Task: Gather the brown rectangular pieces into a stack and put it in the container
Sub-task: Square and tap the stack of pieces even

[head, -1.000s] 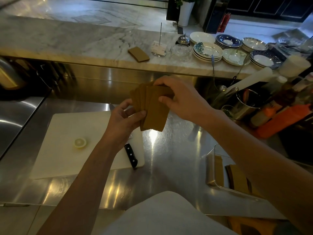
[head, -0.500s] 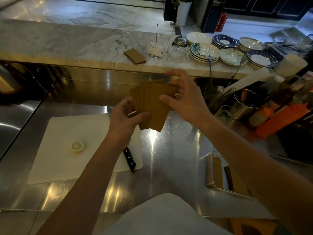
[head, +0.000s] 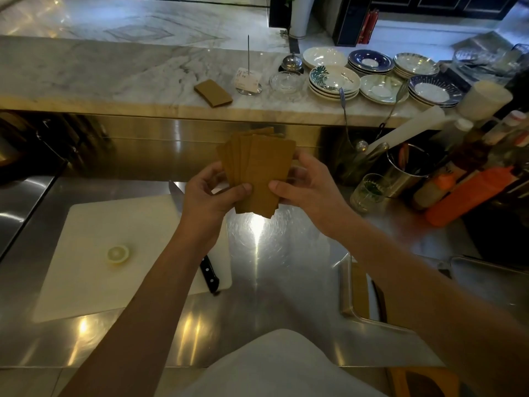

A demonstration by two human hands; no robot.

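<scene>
Several brown rectangular pieces [head: 262, 167] are fanned out in the air above the steel counter. My left hand [head: 210, 193] grips their lower left edge with the thumb on the front. My right hand [head: 305, 186] holds the lower right edge, thumb on the front piece. A clear container [head: 347, 290] stands on the counter at the lower right, with more brown pieces [head: 359, 285] upright inside; my right forearm hides most of it. Another small pile of brown pieces [head: 213, 93] lies on the marble ledge behind.
A white cutting board [head: 94, 282] with a lemon slice [head: 118, 253] and a black-handled knife [head: 209, 275] lies left. Stacked plates [head: 333, 81], a receipt spike [head: 248, 81] and a bell [head: 291, 63] sit on the ledge. A glass [head: 369, 191], a metal utensil pot [head: 406, 170] and an orange bottle [head: 469, 196] crowd the right.
My right hand has slid from the top edge of the fanned pieces down to their lower right side. The fan now stands more upright and a little tighter.
</scene>
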